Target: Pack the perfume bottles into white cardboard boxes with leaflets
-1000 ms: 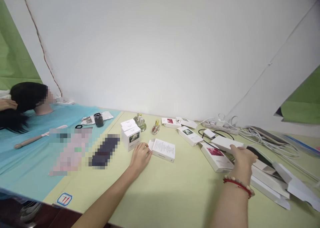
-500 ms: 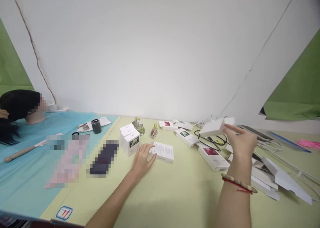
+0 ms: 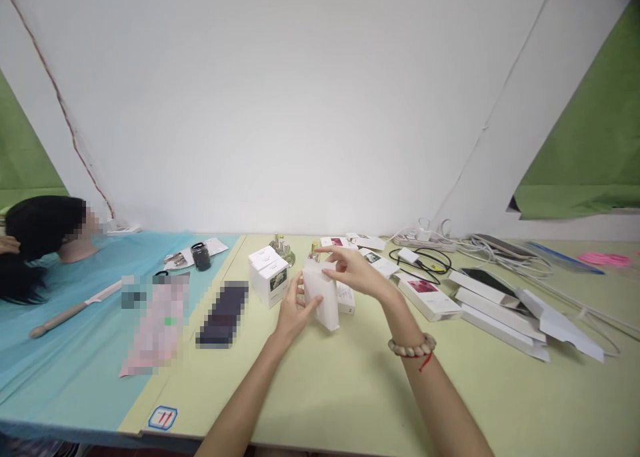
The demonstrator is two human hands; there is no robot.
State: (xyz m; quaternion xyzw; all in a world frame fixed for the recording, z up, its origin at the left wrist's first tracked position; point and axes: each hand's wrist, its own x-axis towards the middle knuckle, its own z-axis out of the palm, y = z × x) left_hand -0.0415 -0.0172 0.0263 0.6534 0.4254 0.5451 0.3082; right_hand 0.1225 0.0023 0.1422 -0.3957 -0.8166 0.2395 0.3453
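Both my hands hold a plain white carton (image 3: 323, 295) upright above the pale green table (image 3: 350, 390). My left hand (image 3: 295, 310) grips its lower left side, fingers wrapped round it. My right hand (image 3: 353, 270) rests on its top end, fingers curved over it, a bead bracelet on the wrist. Just behind the carton lies a white box with printed text (image 3: 346, 298), partly hidden. Two stacked white boxes with a flower picture (image 3: 270, 278) stand to the left.
Small perfume bottles (image 3: 283, 249) stand at the back. Flat white boxes (image 3: 427, 298) and unfolded cartons (image 3: 505, 310) lie to the right, with cables and a power strip (image 3: 425, 240) behind. A person's head (image 3: 45, 233) lies on the blue cloth (image 3: 75, 350) at left, beside a dark jar (image 3: 201, 256).
My right hand carried the white carton from the right over to the middle. My left hand left the printed box on the table and took hold of the carton's lower side.
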